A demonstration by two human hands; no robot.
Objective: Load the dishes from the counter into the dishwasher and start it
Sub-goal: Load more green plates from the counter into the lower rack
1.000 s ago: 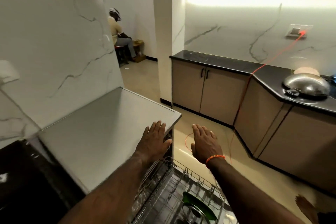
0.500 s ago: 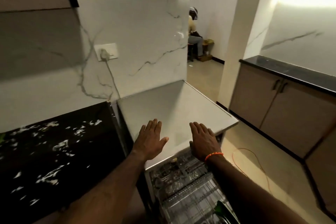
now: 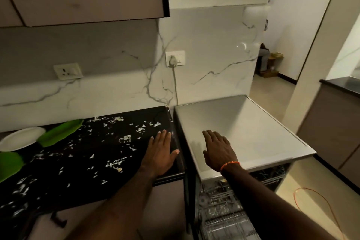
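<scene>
Left hand [image 3: 160, 151]: palm down, fingers straight and close together, thumb held out to the side. It holds nothing and hovers over the right end of the black counter [image 3: 93, 158], near the counter's edge. Whether the palm touches the surface cannot be told.

Right hand [image 3: 219, 151]: palm down, fingers straight and slightly spread, holding nothing. An orange wrist band [image 3: 229, 164] circles the wrist. The hand is over the front left part of the dishwasher's grey top [image 3: 249, 132]; contact with the top cannot be confirmed.

Dishwasher [image 3: 253, 161]: stands just beside the counter, to its right. Its front is open, and a wire rack [image 3: 224, 218] shows below the right forearm. The rack contents are too dim to identify.

Dishes on the counter, all at its far left end and well apart from both hands:
- a white plate [image 3: 20, 140] – lying flat near the wall;
- a green plate [image 3: 60, 132] – just right of the white plate, its edge overlapping it;
- a second green plate [image 3: 9, 163] – at the left frame edge, partly cut off.

The counter surface is speckled with white scraps [image 3: 116, 163].

On the marble wall, a white socket [image 3: 175, 58] carries a plug whose grey cord [image 3: 176, 85] runs down behind the dishwasher. An orange cable [image 3: 321, 202] lies on the floor to the right.
</scene>
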